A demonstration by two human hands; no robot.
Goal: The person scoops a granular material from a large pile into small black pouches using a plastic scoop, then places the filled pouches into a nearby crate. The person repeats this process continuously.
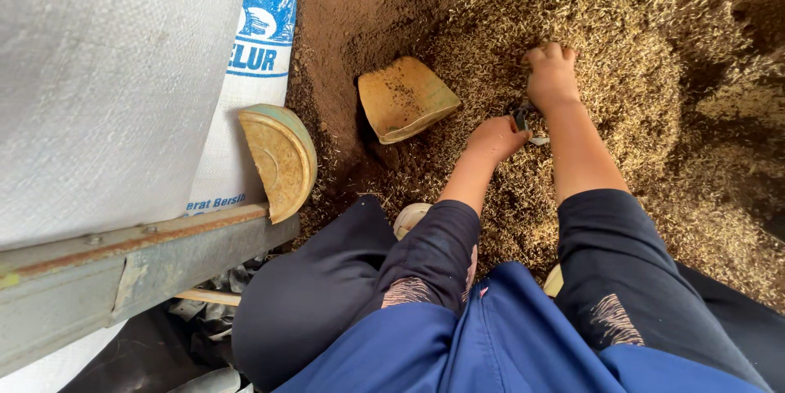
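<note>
My left hand (495, 138) rests fingers-down on a heap of pale rice husk (621, 90) and grips a small dark tool (521, 120) whose tip pokes out toward my right wrist. My right hand (551, 72) lies farther out on the heap, fingers curled into the husk; what it holds, if anything, is hidden. A tan plastic scoop (406, 98) lies tilted in the dark soil (360, 0) just left of my hands. Both forearms wear dark sleeves.
A white woven sack (106, 74) with blue print fills the left side, over a rusty metal bar (123, 266). A round yellow-green lid or bowl (280, 160) leans against the sack. My knees and blue garment fill the bottom.
</note>
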